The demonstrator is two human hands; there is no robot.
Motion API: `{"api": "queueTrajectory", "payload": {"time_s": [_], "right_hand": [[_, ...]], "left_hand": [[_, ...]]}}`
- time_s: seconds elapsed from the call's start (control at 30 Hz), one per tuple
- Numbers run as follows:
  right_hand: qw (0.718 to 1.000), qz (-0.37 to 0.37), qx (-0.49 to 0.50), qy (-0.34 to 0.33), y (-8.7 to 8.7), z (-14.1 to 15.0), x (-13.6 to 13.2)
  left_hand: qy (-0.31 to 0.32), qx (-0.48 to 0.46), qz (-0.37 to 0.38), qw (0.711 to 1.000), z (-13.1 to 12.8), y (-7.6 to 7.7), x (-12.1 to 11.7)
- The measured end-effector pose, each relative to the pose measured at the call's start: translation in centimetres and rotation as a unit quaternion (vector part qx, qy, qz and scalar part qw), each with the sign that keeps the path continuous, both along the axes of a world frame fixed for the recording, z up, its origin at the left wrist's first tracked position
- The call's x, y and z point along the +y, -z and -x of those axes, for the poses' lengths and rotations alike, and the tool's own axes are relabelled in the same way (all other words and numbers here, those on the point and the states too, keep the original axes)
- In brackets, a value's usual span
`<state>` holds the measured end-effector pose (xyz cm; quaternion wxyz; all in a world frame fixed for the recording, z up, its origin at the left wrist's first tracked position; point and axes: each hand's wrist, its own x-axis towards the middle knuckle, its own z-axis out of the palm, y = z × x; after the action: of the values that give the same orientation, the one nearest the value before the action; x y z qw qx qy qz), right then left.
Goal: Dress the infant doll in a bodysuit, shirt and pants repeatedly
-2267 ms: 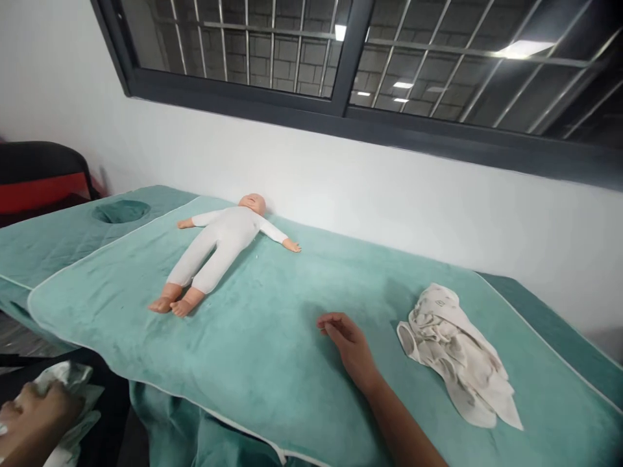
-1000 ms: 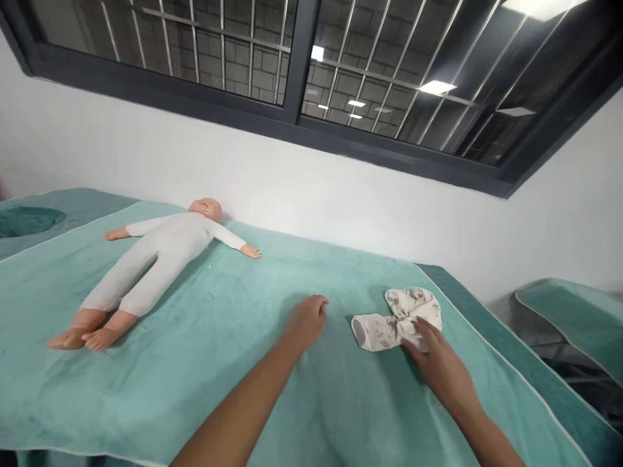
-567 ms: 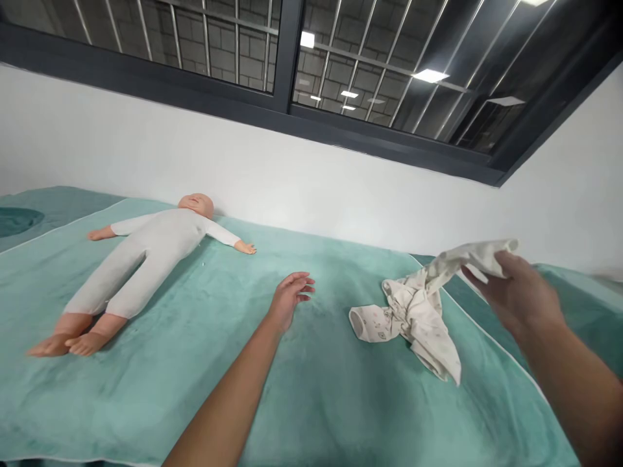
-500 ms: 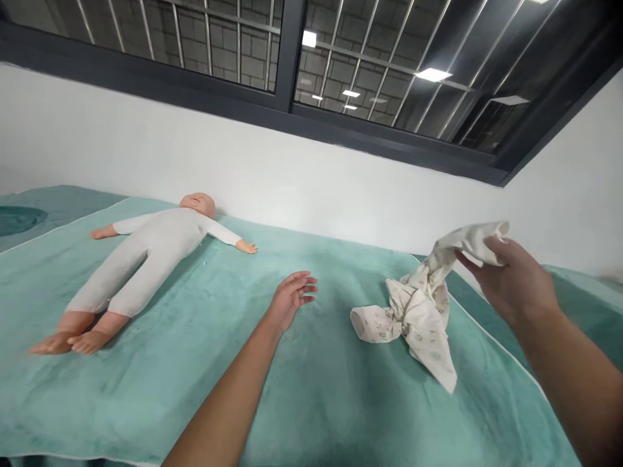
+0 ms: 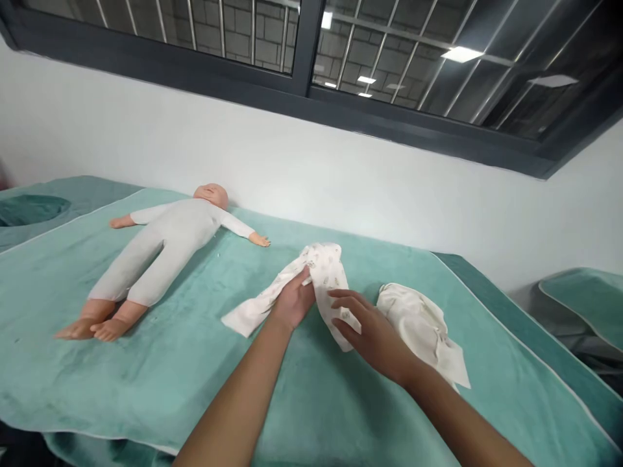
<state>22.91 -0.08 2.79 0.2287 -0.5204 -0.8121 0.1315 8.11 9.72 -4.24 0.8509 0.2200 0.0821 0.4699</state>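
Small white baby pants point(image 5: 327, 269) with a faint print are draped over my left hand point(image 5: 295, 299), whose fingers are closed around the cloth. One leg hangs out to the left and the other to the right. Beside the right leg is my right hand point(image 5: 372, 334), fingers bent and apart, holding nothing that I can see. Part of that leg is hidden behind it. Just right of this hand, a crumpled white garment point(image 5: 416, 321) lies on the green bed cover point(image 5: 311, 415).
A baby doll point(image 5: 170, 243) in a pale bodysuit lies on its back at the left, arms spread. Behind the bed are a white wall point(image 5: 292, 168) and a dark-framed window point(image 5: 302, 48) with bars. Another green-covered surface point(image 5: 591, 295) stands at the right.
The bundled cloth at the right is now two pieces. The printed pants have come to the middle in my left hand; my right hand has let go and moved left.
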Motion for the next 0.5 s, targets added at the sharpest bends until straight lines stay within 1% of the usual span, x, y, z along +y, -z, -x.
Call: {"api": "queueTrajectory", "payload": {"time_s": [0.07,0.1,0.13,0.17,0.2,0.27,0.3,0.33,0.37,0.4,0.43,0.47,0.5], "right_hand": [[0.988,-0.085,-0.1,0.084,3.2,-3.2,-1.0],[0.975,-0.109,-0.144,0.128,4.3,-5.2,-1.6],[0.959,-0.127,-0.178,0.179,5.1,-7.2,-2.2],[0.943,-0.13,-0.207,0.227,5.5,-9.2,-2.9],[0.927,-0.118,-0.231,0.271,5.6,-11.1,-3.5],[0.908,-0.051,-0.235,0.344,5.0,-14.6,-4.7],[0.895,-0.007,-0.206,0.396,4.4,-16.1,-5.1],[0.881,0.036,-0.155,0.446,3.7,-17.4,-5.4],[0.868,0.06,-0.078,0.486,2.8,-18.4,-5.6],[0.859,0.06,0.023,0.509,1.8,-19.1,-5.8],[0.849,0.04,0.135,0.509,0.6,-19.5,-5.8],[0.838,0.0,0.246,0.488,-0.8,-19.4,-5.7],[0.825,-0.042,0.342,0.449,-2.5,-19.1,-5.6]], "left_hand": [[-0.039,-0.02,0.02,0.999,0.3,-0.2,0.3],[-0.058,-0.024,0.032,0.998,0.4,-0.2,0.3],[-0.077,-0.024,0.046,0.996,0.5,-0.3,0.4],[-0.094,-0.021,0.057,0.994,0.5,-0.3,0.4],[-0.11,-0.017,0.064,0.992,0.4,-0.2,0.4],[-0.129,-0.01,0.07,0.989,0.3,-0.1,0.4],[-0.133,-0.005,0.068,0.989,0.2,-0.1,0.4],[-0.137,0.0,0.068,0.988,0.0,-0.2,0.4],[-0.138,0.004,0.073,0.988,-0.1,-0.2,0.3],[-0.135,0.008,0.084,0.987,-0.3,-0.3,0.2],[-0.126,0.01,0.1,0.987,-0.7,-0.5,0.0],[-0.112,0.011,0.12,0.986,-1.2,-0.8,-0.2],[-0.094,0.01,0.141,0.985,-1.9,-1.2,-0.5]]}}
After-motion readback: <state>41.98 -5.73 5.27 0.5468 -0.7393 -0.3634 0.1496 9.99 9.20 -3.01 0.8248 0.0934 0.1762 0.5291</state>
